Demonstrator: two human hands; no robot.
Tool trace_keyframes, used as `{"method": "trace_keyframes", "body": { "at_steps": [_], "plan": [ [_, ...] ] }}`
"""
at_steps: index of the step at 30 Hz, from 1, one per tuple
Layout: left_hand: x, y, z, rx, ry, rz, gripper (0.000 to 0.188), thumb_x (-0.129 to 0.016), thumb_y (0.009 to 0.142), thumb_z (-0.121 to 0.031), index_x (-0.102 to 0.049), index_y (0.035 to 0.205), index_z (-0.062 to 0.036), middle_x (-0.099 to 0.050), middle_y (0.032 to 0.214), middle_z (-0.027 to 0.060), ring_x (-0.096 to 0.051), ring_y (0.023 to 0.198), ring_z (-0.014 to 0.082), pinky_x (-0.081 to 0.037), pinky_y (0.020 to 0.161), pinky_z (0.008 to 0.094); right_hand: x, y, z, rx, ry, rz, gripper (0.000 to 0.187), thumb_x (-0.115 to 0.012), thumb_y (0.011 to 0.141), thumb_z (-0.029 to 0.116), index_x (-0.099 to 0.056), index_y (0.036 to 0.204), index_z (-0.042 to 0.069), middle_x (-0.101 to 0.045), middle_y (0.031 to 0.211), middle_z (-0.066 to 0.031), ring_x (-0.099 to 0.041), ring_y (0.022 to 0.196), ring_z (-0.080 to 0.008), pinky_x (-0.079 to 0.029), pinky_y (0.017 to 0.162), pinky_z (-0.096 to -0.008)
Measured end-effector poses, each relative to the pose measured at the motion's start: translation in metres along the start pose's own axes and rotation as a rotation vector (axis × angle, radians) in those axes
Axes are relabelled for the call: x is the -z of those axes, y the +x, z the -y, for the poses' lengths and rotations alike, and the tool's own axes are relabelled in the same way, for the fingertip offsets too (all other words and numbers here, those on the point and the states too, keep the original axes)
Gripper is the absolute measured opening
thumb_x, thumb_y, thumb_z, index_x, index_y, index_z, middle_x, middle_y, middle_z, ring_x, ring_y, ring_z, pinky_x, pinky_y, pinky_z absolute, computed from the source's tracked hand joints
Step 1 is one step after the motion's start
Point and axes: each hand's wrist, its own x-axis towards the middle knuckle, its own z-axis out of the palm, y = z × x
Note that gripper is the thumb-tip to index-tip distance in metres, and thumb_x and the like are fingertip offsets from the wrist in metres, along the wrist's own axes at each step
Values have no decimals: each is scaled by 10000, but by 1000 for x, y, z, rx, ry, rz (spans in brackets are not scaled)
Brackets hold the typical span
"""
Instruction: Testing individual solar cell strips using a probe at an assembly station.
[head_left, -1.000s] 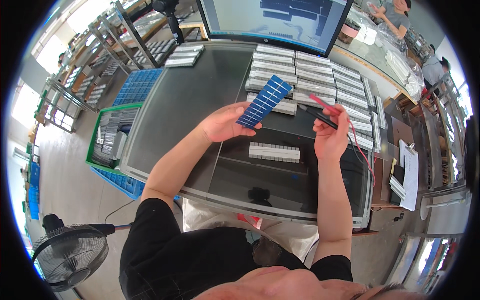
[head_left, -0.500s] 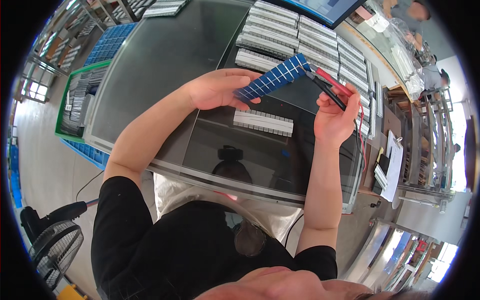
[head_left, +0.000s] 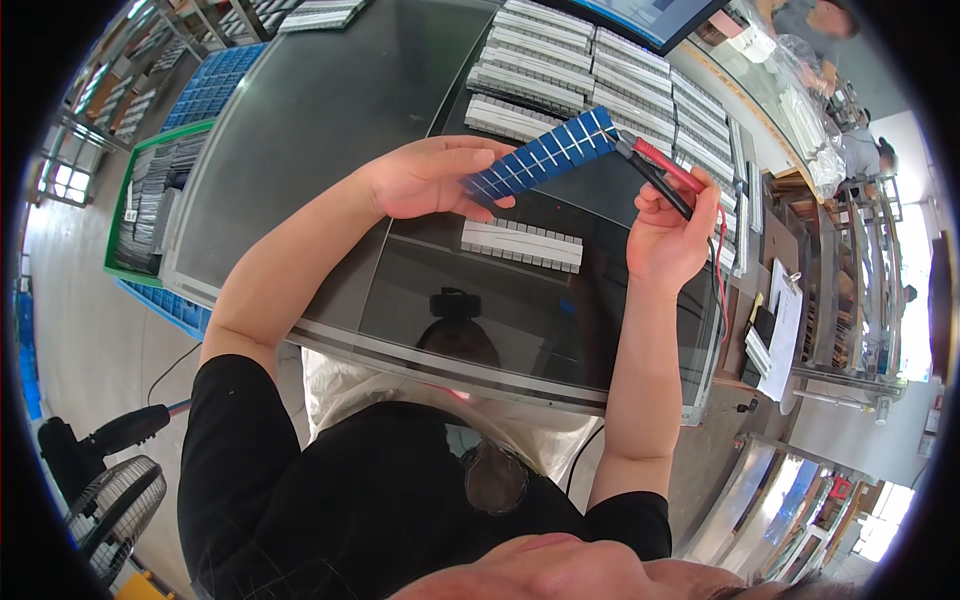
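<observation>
A long blue solar cell strip (head_left: pixel 545 158) with pale cross lines is tilted above the dark glass tabletop. My left hand (head_left: pixel 435 178) grips its lower left end between thumb and fingers. In my right hand (head_left: pixel 672 228) are two test probes, a red probe (head_left: pixel 668 164) and a black probe (head_left: pixel 655 182), held side by side like chopsticks. Their tips meet the upper right end of the strip; whether both touch it is too small to tell. Below the strip, a white and grey slatted strip (head_left: pixel 522 246) lies flat on the glass.
Rows of similar stacked strips (head_left: pixel 530 60) fill the far right of the table, under a monitor (head_left: pixel 640 15). A green crate (head_left: pixel 150 200) packed with strips stands left. A clipboard (head_left: pixel 782 330) lies at right, a fan (head_left: pixel 115 510) lower left. People are in the background at upper right.
Both hands keep their hold, with the probe tips still at the strip's upper end. The whole view has shifted slightly; otherwise little differs.
</observation>
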Motion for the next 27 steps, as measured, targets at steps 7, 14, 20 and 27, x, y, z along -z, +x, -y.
{"method": "trace_keyframes", "body": {
  "at_steps": [7, 14, 20, 27],
  "plan": [
    [-1, 0, -1, -3, -2, 10, 526, -522, 854, -314, -355, 1231, 13, -531, 1077, 117, -559, 959, 219, -482, 774, 358, 1, 1, -1, -1, 6, -11, 351, -400, 908, 329, -486, 1006, 4, -586, 760, -109, -600, 571, -248, -500, 511, -321],
    [0, -1, -1, -3, -14, 19, 517, -517, 857, -311, -357, 1232, 5, -529, 1081, 116, -559, 957, 215, -481, 774, 359, 3, 3, 1, 17, 17, -35, 347, -403, 907, 327, -490, 1004, 6, -585, 756, -102, -596, 565, -242, -496, 502, -321],
    [1, -1, -1, -10, -39, 14, 517, -524, 854, -307, -355, 1232, 2, -528, 1080, 109, -560, 952, 212, -482, 772, 355, 2, 2, 3, 12, -48, -17, 357, -402, 908, 332, -485, 1013, 1, -583, 771, -111, -599, 570, -250, -495, 500, -319],
    [1, 0, -1, -6, -12, 16, 547, -542, 841, -328, -353, 1230, 7, -524, 1080, 110, -556, 958, 211, -480, 774, 355, 1, 2, 2, 30, -62, -14, 356, -401, 910, 328, -478, 1019, -1, -581, 780, -118, -597, 560, -254, -500, 501, -322]
  ]
}}
